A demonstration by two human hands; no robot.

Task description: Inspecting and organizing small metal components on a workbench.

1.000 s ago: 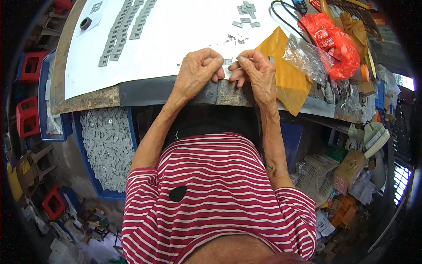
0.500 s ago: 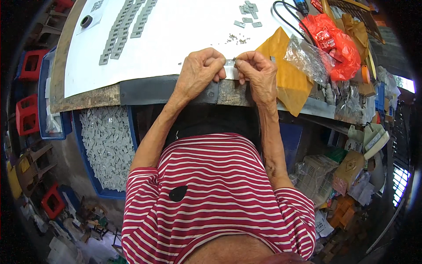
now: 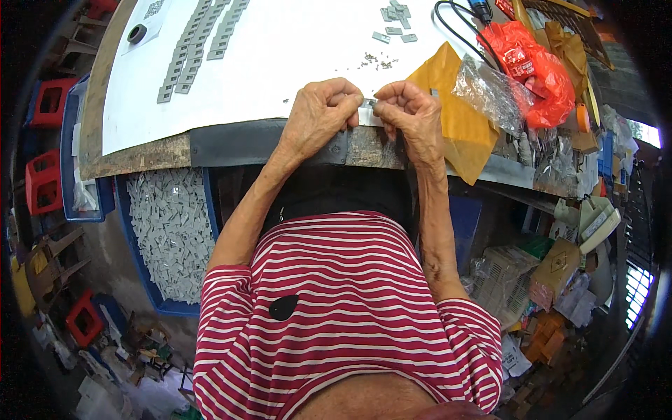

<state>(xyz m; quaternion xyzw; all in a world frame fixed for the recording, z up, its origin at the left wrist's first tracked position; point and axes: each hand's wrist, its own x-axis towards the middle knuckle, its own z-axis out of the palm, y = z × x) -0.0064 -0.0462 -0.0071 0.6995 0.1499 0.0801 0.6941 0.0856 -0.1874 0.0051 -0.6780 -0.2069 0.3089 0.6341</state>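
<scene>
At the front edge of the white-covered table, my left hand [image 3: 316, 115] and my right hand [image 3: 414, 115] face each other. Between their fingertips is a small grey plate [image 3: 369, 103], mostly hidden by the fingers. The left thumb and forefinger pinch at its left side; the right thumb and forefinger close on its right side. Just beyond lies a scatter of tiny brass-coloured bits [image 3: 378, 63]. Similar grey plates [image 3: 399, 14] lie loosely heaped farther back, and more grey plates [image 3: 187, 66] are laid out in long rows to the left.
A yellow envelope [image 3: 448, 115], clear plastic wrap [image 3: 483, 91] and a red plastic bag [image 3: 525, 66] crowd the right side. A black cable [image 3: 448, 24] curves behind them. A roll of dark tape [image 3: 137, 33] sits far left. Below the table stands a blue bin [image 3: 157, 297] full of grey pieces.
The right fingertips have shifted slightly at the small grey plate, and the plate sits a little lower between the hands. The left hand has barely moved.
</scene>
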